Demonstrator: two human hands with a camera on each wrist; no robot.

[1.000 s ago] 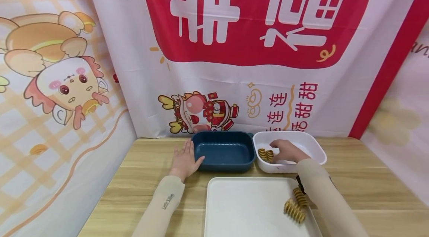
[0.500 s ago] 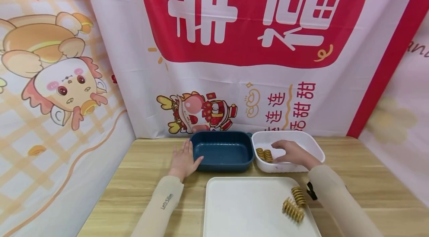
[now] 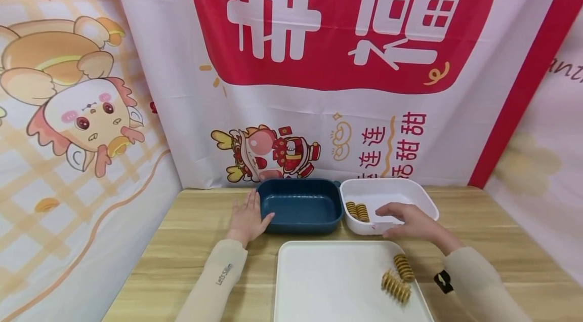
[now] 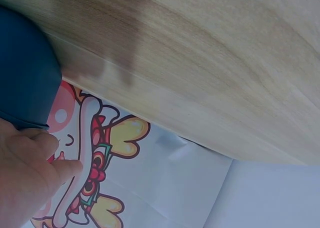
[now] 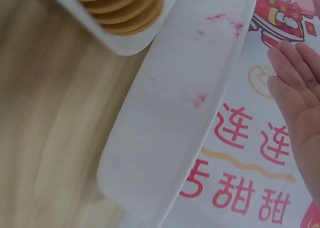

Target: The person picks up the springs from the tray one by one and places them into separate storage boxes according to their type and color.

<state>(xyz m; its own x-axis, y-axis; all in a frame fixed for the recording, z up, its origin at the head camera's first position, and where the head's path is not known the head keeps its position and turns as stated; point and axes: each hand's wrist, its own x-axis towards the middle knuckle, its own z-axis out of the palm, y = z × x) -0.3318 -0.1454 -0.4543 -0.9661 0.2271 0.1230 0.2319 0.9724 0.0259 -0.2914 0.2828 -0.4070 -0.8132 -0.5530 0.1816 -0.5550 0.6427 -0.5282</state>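
Observation:
My left hand [image 3: 246, 218] lies with spread, straight fingers against the left end of a dark blue container [image 3: 300, 227]. In the left wrist view, its fingers [image 4: 35, 153] are at the container's edge. My right hand [image 3: 412, 226] hovers over the front rim of a white container [image 3: 378, 193], fingers loosely bent and holding nothing; the right wrist view shows the bare palm [image 5: 307, 123]. Two ridged, golden-brown spiral pieces [image 3: 357, 211] stand side by side at the left end inside the white container. Another two spiral pieces [image 3: 396, 287] lie on a white tray [image 3: 328, 281].
The two containers stand side by side at the back of the wooden table [image 3: 182, 241], before a printed cloth [image 3: 191, 150]. Nearer me is the tray, its spiral pieces at the right edge. A black tag [image 3: 443, 281] hangs by my right sleeve [image 3: 473, 271].
My right hand has drawn back from the spiral pieces inside the white container, moving right and toward me. My left hand stays at the blue container. The view has shifted slightly.

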